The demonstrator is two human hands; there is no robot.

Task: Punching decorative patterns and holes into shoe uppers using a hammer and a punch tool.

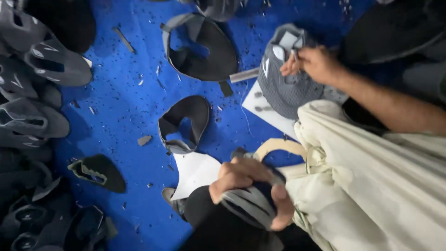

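My left hand (pixel 244 183) is at the bottom centre, fingers closed around a dark grey shoe upper (pixel 248 204) with lighter stripes, thumb pressed on its edge. My right hand (pixel 313 62) reaches in from the right on a bare forearm and pinches the collar of a grey knit shoe upper (pixel 285 90). That upper rests partly on a white sheet (pixel 260 109). A cream cloth garment (pixel 371 181) lies between and below the two hands, with a tan loop (pixel 276 145) beside it.
A blue mat (pixel 125 107) strewn with small scraps covers the floor. Several dark shoe uppers (pixel 32 83) are piled along the left edge. Two dark cut collar pieces (pixel 204 51) (pixel 183 123) lie mid-mat, and another white sheet (pixel 197 172) lies near my left hand.
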